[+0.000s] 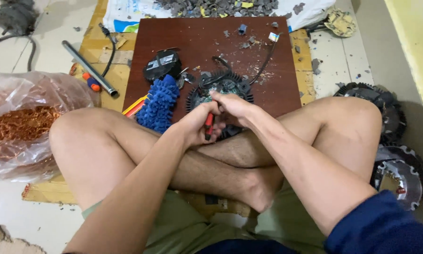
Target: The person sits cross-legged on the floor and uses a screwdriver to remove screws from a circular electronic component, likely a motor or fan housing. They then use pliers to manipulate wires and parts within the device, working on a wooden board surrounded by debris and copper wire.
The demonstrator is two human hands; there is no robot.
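The person is sitting cross-legged on the floor, working over a round black finned housing (221,87) that is lying at the near edge of a dark red-brown board (207,40). The left hand (199,126) is clamped around a red-handled tool (208,126), its tip hidden behind the fingers, while the right hand (232,107) is pressing down on the housing with fingers closed over its near rim. Both hands are touching each other directly above the part, so a slip of the tool is likely to be driving it into the right hand's fingers or toward the bare legs just below. The housing is resting unclamped and could be skidding off the board's edge under prying force. Grey fragments (247,44) are lying scattered across the board, and further splinters may be flying up. A black cable (264,63) trailing from the housing could be snagging. A blue mop-like cloth (159,103) is lying just beside the left wrist.
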